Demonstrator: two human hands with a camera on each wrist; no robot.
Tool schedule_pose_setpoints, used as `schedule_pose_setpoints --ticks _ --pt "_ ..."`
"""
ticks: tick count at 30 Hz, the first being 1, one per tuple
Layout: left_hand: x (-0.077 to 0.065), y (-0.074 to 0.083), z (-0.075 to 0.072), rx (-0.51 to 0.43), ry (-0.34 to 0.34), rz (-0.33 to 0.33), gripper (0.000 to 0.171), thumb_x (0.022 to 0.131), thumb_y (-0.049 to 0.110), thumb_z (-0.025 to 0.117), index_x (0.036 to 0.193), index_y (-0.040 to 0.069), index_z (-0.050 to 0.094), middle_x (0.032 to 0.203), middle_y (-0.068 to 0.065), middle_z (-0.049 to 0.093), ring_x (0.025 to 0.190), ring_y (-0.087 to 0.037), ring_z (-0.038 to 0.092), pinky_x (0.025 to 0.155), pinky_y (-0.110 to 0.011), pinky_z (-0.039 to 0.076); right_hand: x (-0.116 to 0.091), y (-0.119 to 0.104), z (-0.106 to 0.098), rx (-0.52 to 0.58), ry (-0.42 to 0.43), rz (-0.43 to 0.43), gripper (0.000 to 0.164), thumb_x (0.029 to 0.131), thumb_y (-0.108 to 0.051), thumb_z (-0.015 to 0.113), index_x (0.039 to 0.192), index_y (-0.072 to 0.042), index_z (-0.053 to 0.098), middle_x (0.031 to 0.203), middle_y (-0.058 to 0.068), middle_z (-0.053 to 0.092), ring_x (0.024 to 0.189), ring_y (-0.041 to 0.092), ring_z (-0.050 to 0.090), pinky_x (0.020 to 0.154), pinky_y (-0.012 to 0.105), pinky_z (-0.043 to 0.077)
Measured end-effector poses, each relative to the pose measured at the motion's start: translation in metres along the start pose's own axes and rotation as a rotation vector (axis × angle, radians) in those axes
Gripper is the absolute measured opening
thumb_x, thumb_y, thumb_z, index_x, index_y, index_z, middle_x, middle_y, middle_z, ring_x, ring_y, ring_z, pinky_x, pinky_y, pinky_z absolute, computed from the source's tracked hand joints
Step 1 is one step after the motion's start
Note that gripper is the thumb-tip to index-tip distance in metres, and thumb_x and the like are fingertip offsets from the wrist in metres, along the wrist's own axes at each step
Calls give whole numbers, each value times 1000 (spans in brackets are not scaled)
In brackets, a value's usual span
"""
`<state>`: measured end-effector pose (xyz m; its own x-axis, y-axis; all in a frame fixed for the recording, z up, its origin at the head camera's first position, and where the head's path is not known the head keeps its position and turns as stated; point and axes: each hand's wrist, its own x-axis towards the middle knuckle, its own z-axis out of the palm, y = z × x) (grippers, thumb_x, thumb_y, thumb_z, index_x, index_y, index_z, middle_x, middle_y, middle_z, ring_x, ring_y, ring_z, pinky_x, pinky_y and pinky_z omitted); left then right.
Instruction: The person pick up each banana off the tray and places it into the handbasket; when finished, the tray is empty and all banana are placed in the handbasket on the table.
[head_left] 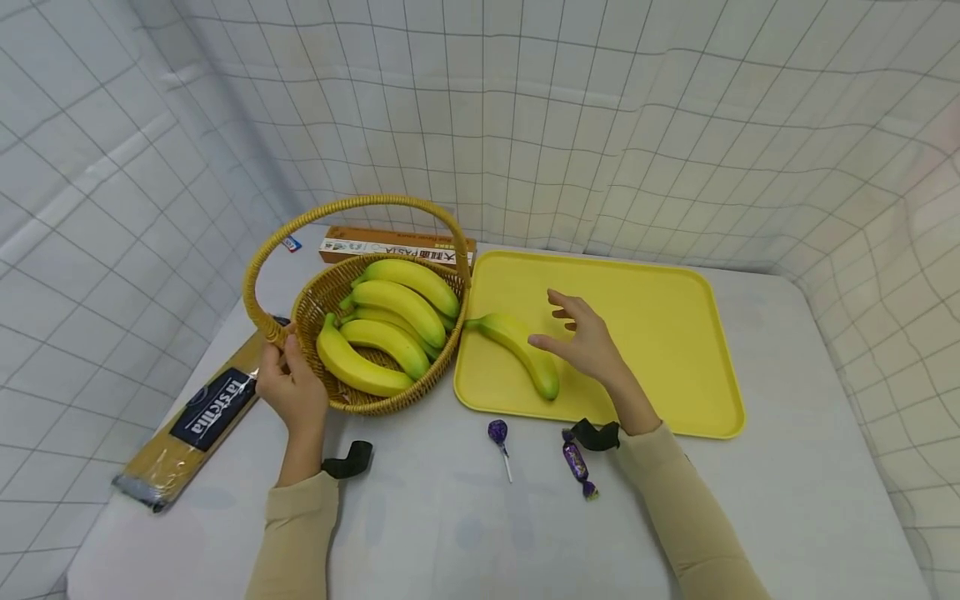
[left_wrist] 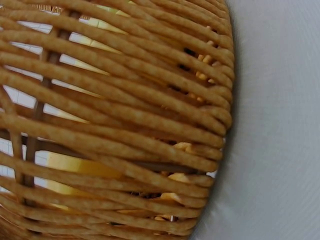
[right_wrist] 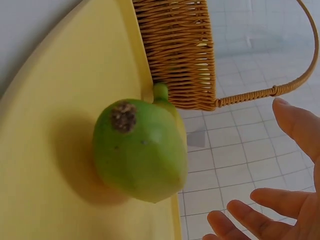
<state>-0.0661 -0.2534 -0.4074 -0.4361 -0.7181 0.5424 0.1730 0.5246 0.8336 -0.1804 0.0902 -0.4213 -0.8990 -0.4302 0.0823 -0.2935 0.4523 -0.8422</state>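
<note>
A wicker basket (head_left: 367,407) with a tall arched handle stands at the left, several bananas (head_left: 397,304) lying inside it. My left hand (head_left: 294,387) grips the foot of the handle at the basket's left rim. The left wrist view is filled mostly by the basket's woven side (left_wrist: 125,110). One banana (head_left: 517,346) lies on the left part of a yellow tray (head_left: 645,333), its stem toward the basket. Just right of that banana, my right hand (head_left: 592,346) hovers with thumb and fingers spread, holding nothing. In the right wrist view the banana's green tip (right_wrist: 140,150) faces the camera, apart from the fingers.
Behind the basket sits a pasta box (head_left: 397,246). A bag of spaghetti (head_left: 202,417) lies at the left, partly behind my left hand. In front of the tray are a purple lollipop (head_left: 498,437) and a purple wrapped candy (head_left: 577,467). Grid-patterned cloth (head_left: 525,125) encloses the table.
</note>
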Motion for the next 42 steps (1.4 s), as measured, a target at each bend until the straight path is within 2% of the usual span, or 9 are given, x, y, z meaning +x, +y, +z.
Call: schedule_pose_setpoints --ticks 12,20,32,42 --pt "-1 -2 0 -6 -3 14 25 99 2 49 110 -15 63 106 -32 66 72 9 41 66 -11 31 6 16 13 -45 -107 102 84 85 -35 76 152 -8 34 148 17 43 129 38 47 105 54 41" --pt "-1 -2 -1 -6 -1 20 25 98 2 50 109 -15 64 105 -32 66 72 10 42 66 -11 32 7 24 20 -92 -125 104 83 84 -36 75 150 -5 36 147 18 45 129 36 46 108 52 37" --pt "0 -3 0 3 4 29 24 98 2 51 108 -16 64 103 -33 66 70 10 41 64 -11 30 7 24 23 -126 -142 86 82 84 -37 76 148 -3 39 142 20 48 124 34 48 106 50 38" --pt "0 -3 0 1 -2 20 24 99 2 51 109 -15 63 105 -32 66 74 10 45 67 -11 32 6 27 27 -138 -157 63 74 86 -35 74 145 -1 44 128 18 56 112 31 53 98 47 44"
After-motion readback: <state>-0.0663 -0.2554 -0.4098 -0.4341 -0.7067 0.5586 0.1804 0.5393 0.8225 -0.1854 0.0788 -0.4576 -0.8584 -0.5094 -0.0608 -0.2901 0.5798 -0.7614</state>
